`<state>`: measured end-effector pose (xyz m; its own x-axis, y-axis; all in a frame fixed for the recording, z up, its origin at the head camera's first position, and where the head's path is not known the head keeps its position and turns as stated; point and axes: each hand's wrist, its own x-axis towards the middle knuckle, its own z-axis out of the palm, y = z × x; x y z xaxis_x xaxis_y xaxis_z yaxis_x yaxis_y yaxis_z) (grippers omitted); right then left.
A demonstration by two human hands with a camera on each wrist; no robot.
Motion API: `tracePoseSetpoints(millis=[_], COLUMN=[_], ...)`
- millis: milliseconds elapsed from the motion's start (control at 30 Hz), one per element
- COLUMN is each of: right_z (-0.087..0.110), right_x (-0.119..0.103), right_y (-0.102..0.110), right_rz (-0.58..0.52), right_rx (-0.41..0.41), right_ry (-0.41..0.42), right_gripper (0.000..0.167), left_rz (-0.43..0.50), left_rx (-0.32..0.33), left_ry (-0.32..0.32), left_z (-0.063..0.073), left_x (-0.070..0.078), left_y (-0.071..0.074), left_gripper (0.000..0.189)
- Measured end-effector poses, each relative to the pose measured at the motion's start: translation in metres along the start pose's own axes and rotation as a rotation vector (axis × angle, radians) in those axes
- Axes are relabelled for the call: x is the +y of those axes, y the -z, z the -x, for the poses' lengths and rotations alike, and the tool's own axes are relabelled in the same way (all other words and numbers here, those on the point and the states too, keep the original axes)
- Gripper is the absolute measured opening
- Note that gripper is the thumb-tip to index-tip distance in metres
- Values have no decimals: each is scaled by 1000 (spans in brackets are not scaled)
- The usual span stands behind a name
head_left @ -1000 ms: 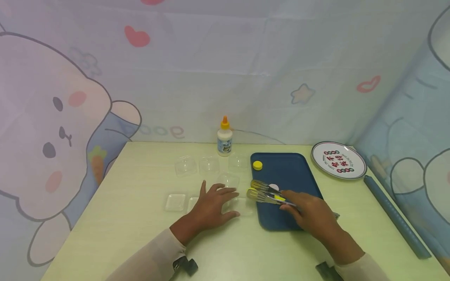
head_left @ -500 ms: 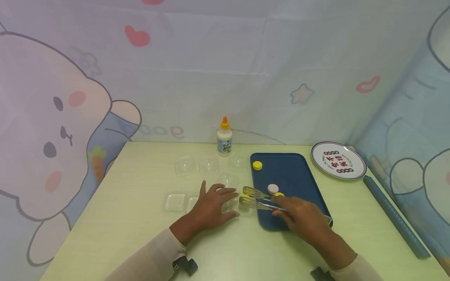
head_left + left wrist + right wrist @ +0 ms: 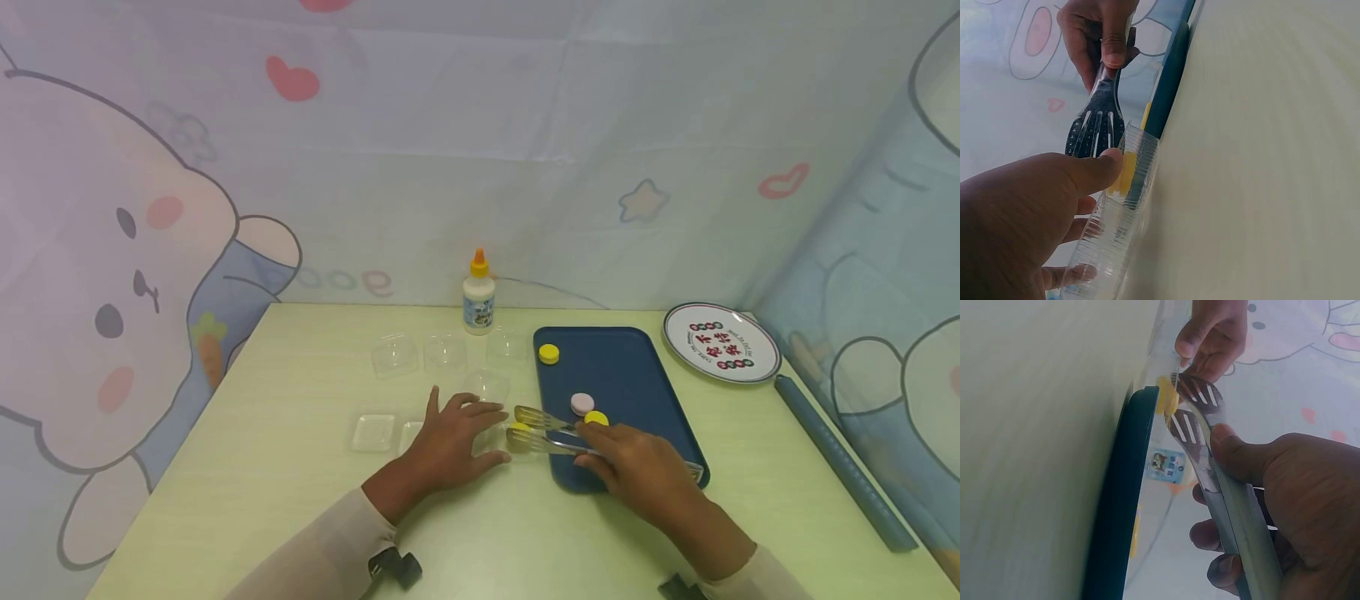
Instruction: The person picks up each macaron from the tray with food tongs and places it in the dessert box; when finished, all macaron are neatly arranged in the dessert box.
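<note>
While the tongs (image 3: pixel 562 445) are gripped in the right hand (image 3: pixel 633 471), head view, a yellow disc (image 3: pixel 520 428) is straddled by their two heads, just off the left edge of the blue tray (image 3: pixel 637 354). A clear box (image 3: pixel 491 439) is flanked by the left hand (image 3: pixel 448 447), thumb on the near side, fingers on the far side. A far yellow disc (image 3: pixel 549 354), a pale pink disc (image 3: pixel 582 404) and a near yellow disc (image 3: pixel 597 418) are left on the tray. Other clear containers (image 3: pixel 395 357) are laid out on the counter (image 3: pixel 285 500).

Left wrist view: yellow disc is seen through the ribbed wall of the box, at the tray end. Box looks lightly held between left thumb and fingers.

Right wrist view: tongs are wrapped by the right fingers, thumb pressed on one arm. Heads stand apart, yellow disc right by them; whether it is clamped cannot be told.

Step in hand, judged: yellow disc being placed in the box. Next move calls for disc to be seated, heads spread and lifted without the thin box being dragged; box should be steadied by the left hand meanwhile.
</note>
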<state>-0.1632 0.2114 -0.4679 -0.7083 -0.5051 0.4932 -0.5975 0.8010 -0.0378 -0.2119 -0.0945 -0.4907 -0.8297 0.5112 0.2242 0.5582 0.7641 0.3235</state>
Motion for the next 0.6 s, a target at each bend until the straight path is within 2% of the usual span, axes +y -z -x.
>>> tracePoseSetpoints(millis=[433,600], right_z=[-2,-2], right_x=[-6,-8], right_y=[4,4], right_rz=[24,23], right_rx=[-48,-39], right_ry=[-8,2], right_gripper=[45,45], left_rz=[2,17], left_rx=[-14,-21], left_ry=[-5,2], left_z=[-1,0], left_x=[1,2], left_y=[2,2], left_gripper=[58,58])
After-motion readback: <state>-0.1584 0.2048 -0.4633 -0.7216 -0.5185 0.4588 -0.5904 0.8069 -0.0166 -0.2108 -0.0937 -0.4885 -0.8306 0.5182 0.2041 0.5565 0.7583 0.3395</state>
